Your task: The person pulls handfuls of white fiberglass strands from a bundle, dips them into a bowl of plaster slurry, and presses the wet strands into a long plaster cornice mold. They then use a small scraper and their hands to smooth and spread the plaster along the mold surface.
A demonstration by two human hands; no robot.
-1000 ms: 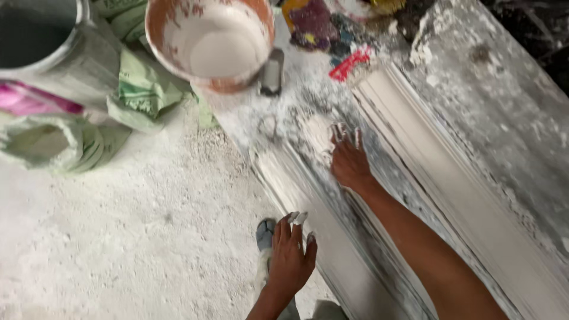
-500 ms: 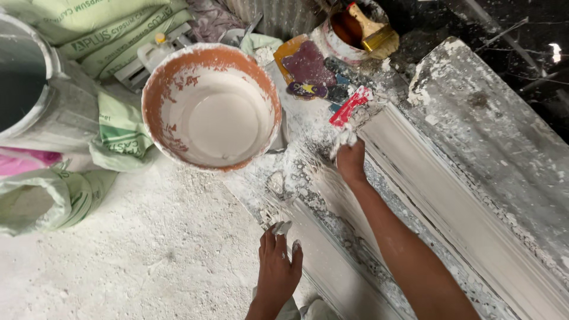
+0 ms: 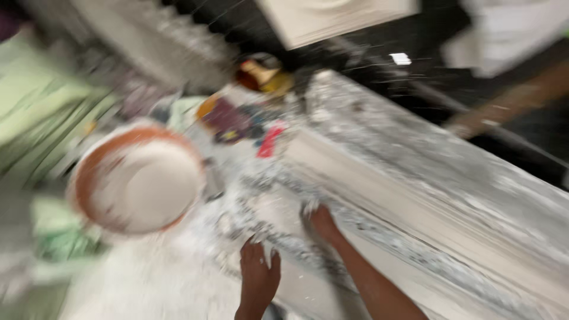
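I have both hands down on a long white plaster moulding [image 3: 415, 201] that lies across the view from the lower middle up toward the right, on a dusty, plaster-spattered floor [image 3: 154, 284]. My right hand [image 3: 323, 222] presses on the near end of the moulding, fingers curled down over its ridged edge and coated in white; they seem closed against the plaster itself rather than around any tool, though the blur keeps me from being sure. My left hand [image 3: 259, 269] lies just beside it, lower and to the left, palm down with the fingers spread flat on the wet white patch at the moulding's foot. I judge that the two hands sit close together because the end of the piece is where the loose, crumbly plaster [image 3: 278, 237] gathers, and flat palms smooth it better than fingertips.

Just left of the hands stands a round orange basin [image 3: 139, 184] filled with white plaster mix, within easy reach of the left hand, which makes sense for scooping. Beyond the moulding's end lies a small clutter: a red-handled tool [image 3: 269, 141], a purple and yellow rag or wrapper [image 3: 228, 118], and a small pot with a brush [image 3: 261, 74]. Green sacks [image 3: 35, 106] are stacked at the far left. Everything is smeared by camera motion, so finer detail is lost.
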